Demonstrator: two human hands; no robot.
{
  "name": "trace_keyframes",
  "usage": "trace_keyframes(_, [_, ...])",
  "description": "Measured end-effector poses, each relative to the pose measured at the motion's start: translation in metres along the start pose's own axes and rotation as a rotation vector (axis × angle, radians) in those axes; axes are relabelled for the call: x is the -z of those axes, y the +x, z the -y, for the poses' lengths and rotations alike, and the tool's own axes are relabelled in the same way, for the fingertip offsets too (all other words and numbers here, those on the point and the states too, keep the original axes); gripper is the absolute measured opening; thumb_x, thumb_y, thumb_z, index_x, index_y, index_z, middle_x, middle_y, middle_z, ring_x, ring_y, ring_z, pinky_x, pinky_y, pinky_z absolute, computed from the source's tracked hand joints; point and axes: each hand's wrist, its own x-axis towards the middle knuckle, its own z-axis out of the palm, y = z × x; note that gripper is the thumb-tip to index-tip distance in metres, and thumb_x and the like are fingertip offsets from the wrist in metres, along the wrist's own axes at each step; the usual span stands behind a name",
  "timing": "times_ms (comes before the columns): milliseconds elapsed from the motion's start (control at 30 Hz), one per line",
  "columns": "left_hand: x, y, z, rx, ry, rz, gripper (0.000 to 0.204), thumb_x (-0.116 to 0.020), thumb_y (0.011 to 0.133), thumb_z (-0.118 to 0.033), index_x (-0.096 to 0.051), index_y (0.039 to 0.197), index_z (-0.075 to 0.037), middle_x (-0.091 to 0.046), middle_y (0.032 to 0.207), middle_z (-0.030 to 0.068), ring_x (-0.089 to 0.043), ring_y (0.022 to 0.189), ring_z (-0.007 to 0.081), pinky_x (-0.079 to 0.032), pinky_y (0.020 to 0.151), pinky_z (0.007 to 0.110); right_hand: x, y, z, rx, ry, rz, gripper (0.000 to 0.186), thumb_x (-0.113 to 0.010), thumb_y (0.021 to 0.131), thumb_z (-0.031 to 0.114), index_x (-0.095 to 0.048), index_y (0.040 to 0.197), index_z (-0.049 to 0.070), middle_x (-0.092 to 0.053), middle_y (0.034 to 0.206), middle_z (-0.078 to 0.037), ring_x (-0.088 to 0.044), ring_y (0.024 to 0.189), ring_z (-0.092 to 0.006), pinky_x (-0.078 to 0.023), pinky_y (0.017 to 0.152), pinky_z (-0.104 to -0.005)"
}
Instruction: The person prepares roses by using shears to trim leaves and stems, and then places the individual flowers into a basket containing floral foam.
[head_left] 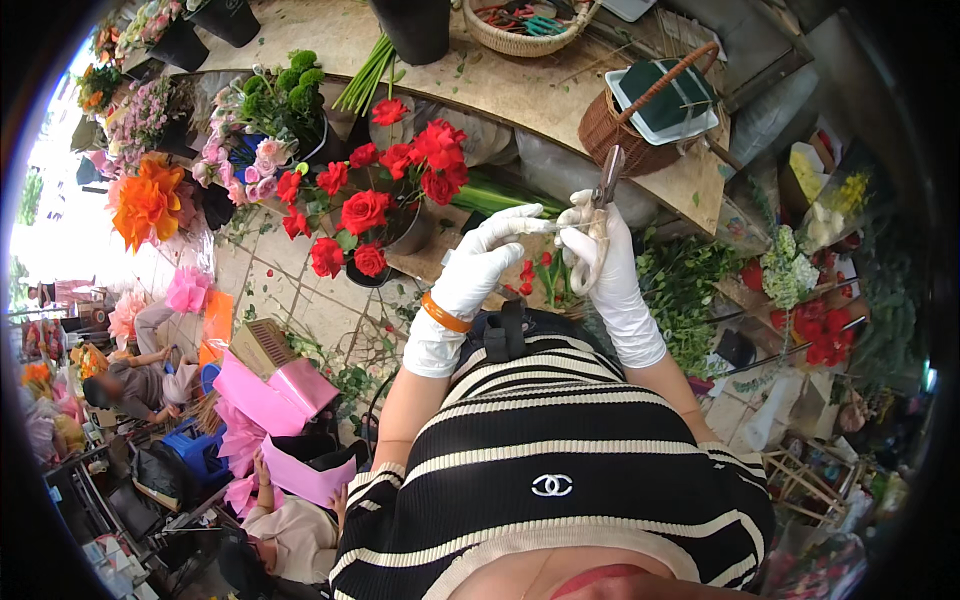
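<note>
Just above right of frame centre | right hand [615, 250] grips pale-handled scissors [608, 180], tips toward the top edge | left hand [485, 262] close by, fingers bent; cannot tell whether it pinches anything | risk: loosened grip could nick its white glove [466, 290]

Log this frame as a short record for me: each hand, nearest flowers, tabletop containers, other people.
Left hand: white-gloved left hand, fingertips near the right hand; whether they hold anything is unclear
Right hand: white-gloved right hand, gripping scissors, blades pointing away from the body
Nearest flowers: red roses, ahead and to the left
Tabletop containers: wicker basket with handle; shallow basket holding tools, both on the wooden table
Other people: two at left, one beside pink sheets
</note>
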Motion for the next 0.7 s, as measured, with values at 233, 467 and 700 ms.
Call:
trace_keyframes(233, [-0.005,0.002,0.013,-0.112,0.323,-0.052,0.043,-0.051,0.075,0.002,-0.061,0.117,-0.004,-0.050,0.132,0.0093,-0.042,0.124,0.0205,-0.030,0.105,0.031,0.016,-0.003,-0.003,-0.033,0.080,0.089,0.041,-0.059,0.076,-0.006,-0.048,0.113,0.005,-0.058,0.085,-0.006,-0.057,0.071,-0.0113,-0.044,0.058,-0.0207])
trace_keyframes(467, [-0.015,0.002,0.017,-0.095,0.188,-0.307,0.046,-0.050,0.080,-0.001,-0.054,0.126,-0.008,-0.054,0.125,0.0046,-0.048,0.115,0.0161,-0.036,0.096,0.027,0.055,0.001,-0.010,0.107,-0.601,0.019,0.032,-0.063,0.080,0.001,-0.051,0.109,0.003,-0.052,0.076,0.000,-0.050,0.067,-0.0072,-0.042,0.060,-0.0206])
trace_keyframes(700, [-0.006,-0.014,0.030,-0.187,0.549,-0.358,0.039,-0.048,0.085,0.001,-0.055,0.122,-0.006,-0.054,0.122,0.0056,-0.052,0.107,0.0162,-0.041,0.094,0.029,0.104,0.009,-0.060,0.197,-0.805,-0.099,0.039,-0.057,0.078,-0.004,-0.050,0.115,0.004,-0.058,0.088,-0.005,-0.056,0.079,-0.0127,-0.047,0.070,-0.0262])
